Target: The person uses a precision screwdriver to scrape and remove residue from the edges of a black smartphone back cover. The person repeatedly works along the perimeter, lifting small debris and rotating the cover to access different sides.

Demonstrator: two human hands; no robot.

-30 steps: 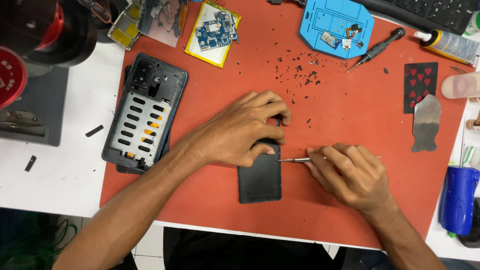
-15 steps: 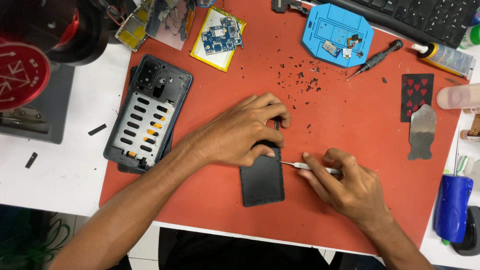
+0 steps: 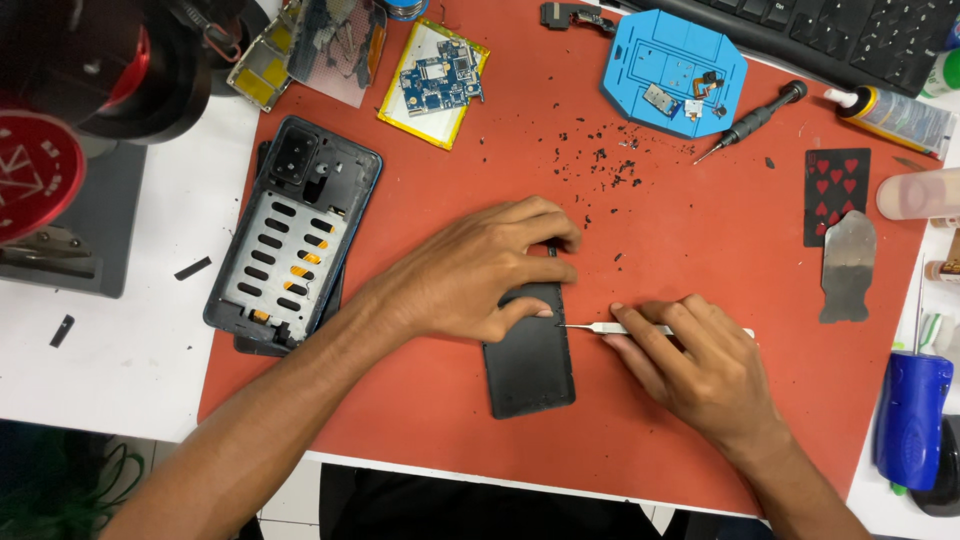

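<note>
A black phone (image 3: 530,365) lies flat on the red work mat (image 3: 700,230), long side running toward me. My left hand (image 3: 480,270) presses down on its upper half, fingers curled over the top edge. My right hand (image 3: 700,365) grips thin metal tweezers (image 3: 600,327), whose tip touches the phone's right edge just below my left thumb. The phone's upper part is hidden under my left hand.
A phone mid-frame (image 3: 290,240) lies at the mat's left edge. At the back are a circuit board on a yellow battery (image 3: 435,85), a blue parts tray (image 3: 675,75), a screwdriver (image 3: 755,120) and black debris (image 3: 610,165). A playing card (image 3: 835,190), metal pry tool (image 3: 848,265) and blue bottle (image 3: 912,420) lie right.
My right hand has slid slightly right and the tweezers' tip has shifted along the phone's right edge. My left hand stays pressed on the phone. The camera view has tilted a little.
</note>
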